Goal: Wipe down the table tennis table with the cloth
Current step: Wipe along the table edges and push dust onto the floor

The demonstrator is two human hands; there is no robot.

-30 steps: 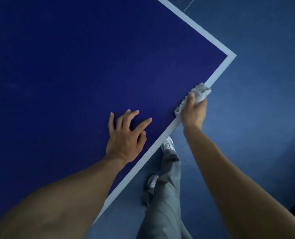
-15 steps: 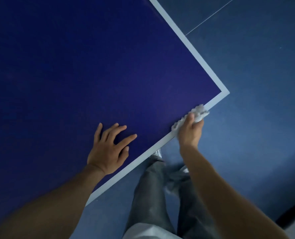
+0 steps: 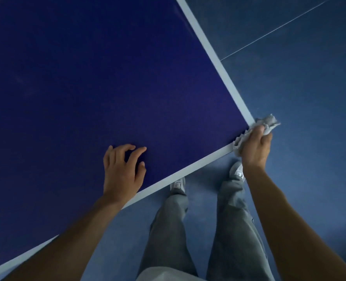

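The dark blue table tennis table [image 3: 107,78] with a white border line fills the upper left; its corner lies at the right, by my right hand. My right hand [image 3: 256,147] grips a crumpled white cloth [image 3: 268,122] and holds it against the table's corner, partly over the edge. My left hand [image 3: 123,171] rests on the blue surface near the front edge, its fingers bent and the fingertips touching the top.
Blue floor [image 3: 309,98] surrounds the table on the right and below, with a thin seam line running across it. My grey trousers [image 3: 198,230] and pale shoes [image 3: 178,184] stand just below the table's front edge.
My right hand has slid the cloth along the front edge to the table's corner. My left hand's fingers have curled in from a spread pose. The view has shifted.
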